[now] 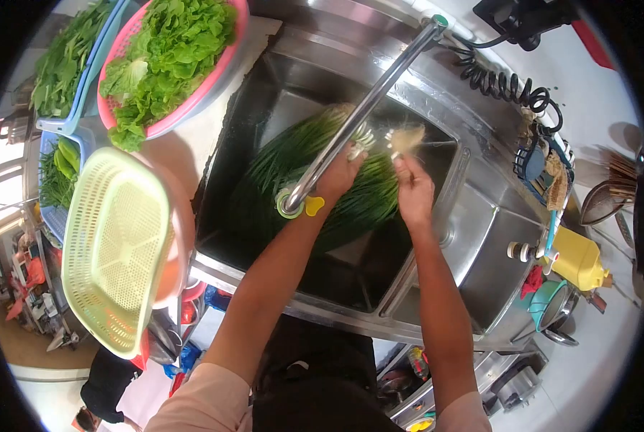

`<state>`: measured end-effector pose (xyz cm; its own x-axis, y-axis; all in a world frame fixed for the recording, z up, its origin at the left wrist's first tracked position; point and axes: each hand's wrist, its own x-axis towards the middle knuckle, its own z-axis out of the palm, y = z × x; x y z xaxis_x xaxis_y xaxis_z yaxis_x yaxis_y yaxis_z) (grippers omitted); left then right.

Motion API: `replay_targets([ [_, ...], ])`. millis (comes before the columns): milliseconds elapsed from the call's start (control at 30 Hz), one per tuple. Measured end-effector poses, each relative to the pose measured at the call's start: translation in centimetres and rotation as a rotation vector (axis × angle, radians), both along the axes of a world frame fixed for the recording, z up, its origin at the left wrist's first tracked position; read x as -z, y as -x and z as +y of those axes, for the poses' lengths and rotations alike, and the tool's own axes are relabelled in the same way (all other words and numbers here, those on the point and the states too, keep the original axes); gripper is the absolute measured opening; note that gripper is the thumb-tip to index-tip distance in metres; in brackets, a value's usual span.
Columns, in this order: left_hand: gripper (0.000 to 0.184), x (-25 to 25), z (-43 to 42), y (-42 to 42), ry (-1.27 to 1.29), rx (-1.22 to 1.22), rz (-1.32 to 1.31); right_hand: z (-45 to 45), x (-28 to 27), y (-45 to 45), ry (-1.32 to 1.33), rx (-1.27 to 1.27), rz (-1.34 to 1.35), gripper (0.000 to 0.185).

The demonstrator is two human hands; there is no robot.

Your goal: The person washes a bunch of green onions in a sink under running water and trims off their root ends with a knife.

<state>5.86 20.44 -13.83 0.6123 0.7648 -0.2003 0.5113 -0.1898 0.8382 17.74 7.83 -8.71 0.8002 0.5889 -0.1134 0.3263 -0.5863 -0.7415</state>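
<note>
A large heap of scallions [282,162] lies in the left sink basin, green leaves spread to the left and below. My left hand [343,175] is closed around a bunch of scallions at their white ends [363,138], partly behind the faucet pipe. To its right, my right hand [415,193] pinches white scallion ends with a pale tuft of roots [409,140], blurred at the tip. The two hands are apart, both over the heap.
A metal faucet [368,104] crosses above the basin. To the left are a pink basket [106,101] of lettuce, a pale green colander [116,245] and blue baskets of greens. A second sink basin [473,245] and a yellow jug [579,258] are on the right.
</note>
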Motion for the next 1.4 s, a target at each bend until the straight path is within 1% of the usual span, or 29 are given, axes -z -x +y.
replay_targets([
  [67, 0.062, 0.8, 0.0, -1.2, -0.267, 0.048, 0.175, -0.7, -2.1, 0.2, -0.082, 0.006, -0.040, 0.039],
  [100, 0.064, 1.2, -0.2, -1.8, -0.402, 0.071, 0.262, -1.1, -3.2, 0.4, -0.046, -0.012, -0.020, 0.039],
  [133, 0.063, 1.0, -0.5, -2.4, -0.453, 0.007, 0.238, -1.4, -4.6, 0.6, -0.013, -0.029, -0.001, 0.038],
  [167, 0.062, 0.7, -0.8, -3.0, -0.196, -0.069, 0.047, -1.8, -5.5, 0.8, 0.016, -0.047, 0.016, 0.037],
  [200, 0.061, 0.4, -1.4, -3.4, 0.061, -0.139, -0.141, -2.7, -4.8, 1.1, 0.019, -0.078, -0.108, 0.035],
  [233, 0.060, -0.7, -2.2, -3.4, 0.321, -0.206, -0.326, -3.0, -5.9, 1.7, 0.122, -0.127, -0.220, 0.036],
  [267, 0.054, -5.1, -3.1, -3.0, 0.919, -0.359, -0.371, -3.0, -7.6, 2.7, 0.225, -0.176, -0.333, 0.039],
  [300, 0.052, -6.0, -4.3, -2.2, 1.168, -0.379, -0.496, -3.3, -8.8, 3.3, 0.326, -0.224, -0.447, 0.042],
  [333, 0.051, -6.8, -5.3, -1.3, 1.417, -0.394, -0.625, -3.9, -8.5, 3.6, 0.341, -0.304, -0.576, 0.057],
  [367, 0.052, -7.4, -6.1, -0.7, 1.665, -0.401, -0.759, -4.4, -9.1, 4.1, 0.356, -0.303, -0.575, 0.059],
  [467, 0.050, -8.1, -7.7, 0.6, 1.681, -0.425, -0.885, -5.7, -11.0, 4.9, 0.410, -0.314, -0.561, 0.066],
  [500, 0.049, -8.2, -8.2, 1.1, 1.695, -0.419, -0.889, -6.3, -12.0, 4.9, 0.434, -0.324, -0.536, 0.070],
  [567, 0.049, -7.8, -9.0, 1.9, 1.710, -0.403, -0.903, -7.3, -13.7, 4.7, 0.473, -0.346, -0.491, 0.079],
  [600, 0.049, -7.2, -9.4, 2.6, 1.719, -0.349, -0.959, -8.0, -14.0, 4.6, 0.470, -0.324, -0.466, 0.088],
  [700, 0.044, -8.8, -10.1, 5.2, 1.630, -0.425, -0.900, -9.7, -16.1, 4.8, 0.521, -0.324, -0.433, 0.085],
  [800, 0.041, -8.5, -11.0, 10.1, 1.515, -0.382, -0.947, -11.3, -16.2, 5.1, 0.389, -0.327, -0.348, 0.086],
  [867, 0.039, -9.0, -12.1, 14.7, 1.456, -0.438, -0.997, -11.7, -16.4, 6.1, 0.280, -0.377, -0.311, 0.088],
  [900, 0.039, -9.3, -12.9, 16.4, 1.436, -0.458, -1.025, -11.8, -16.5, 6.8, 0.274, -0.411, -0.272, 0.087],
  [933, 0.032, -9.8, -13.4, 17.9, 1.431, -0.509, -1.054, -11.9, -16.4, 7.3, 0.270, -0.444, -0.239, 0.085],
  [1033, 0.029, -9.9, -15.1, 21.7, 1.384, -0.556, -1.105, -11.6, -17.1, 8.6, 0.260, -0.523, -0.198, 0.086],
  [1100, 0.022, -11.6, -16.2, 24.8, 1.331, -0.547, -1.257, -11.8, -16.6, 9.0, 0.210, -0.547, -0.186, 0.086],
  [1167, 0.023, -13.3, -17.9, 29.0, 1.247, -0.683, -1.253, -11.7, -17.5, 9.6, 0.142, -0.516, -0.047, 0.083],
  [1233, 0.027, -12.8, -20.3, 34.3, 1.074, -0.805, -1.220, -11.5, -18.1, 10.1, 0.184, -0.524, -0.045, 0.082],
  [1267, 0.029, -12.0, -21.3, 36.7, 0.932, -0.829, -1.205, -11.6, -18.1, 10.4, 0.174, -0.548, -0.079, 0.082],
  [1300, 0.030, -10.6, -22.3, 39.5, 0.893, -0.926, -1.116, -11.7, -17.8, 10.6, 0.165, -0.556, -0.070, 0.081],
  [1333, 0.030, -9.7, -22.8, 41.4, 0.785, -1.112, -0.940, -11.9, -17.2, 10.7, 0.159, -0.562, -0.063, 0.081],
  [1367, 0.036, -7.2, -23.4, 44.4, 0.776, -1.125, -0.948, -12.2, -16.9, 10.7, 0.156, -0.566, -0.057, 0.081],
  [1400, 0.043, -3.9, -23.9, 47.0, 0.716, -1.203, -0.725, -12.3, -16.9, 10.7, 0.169, -0.559, -0.032, 0.081],
])
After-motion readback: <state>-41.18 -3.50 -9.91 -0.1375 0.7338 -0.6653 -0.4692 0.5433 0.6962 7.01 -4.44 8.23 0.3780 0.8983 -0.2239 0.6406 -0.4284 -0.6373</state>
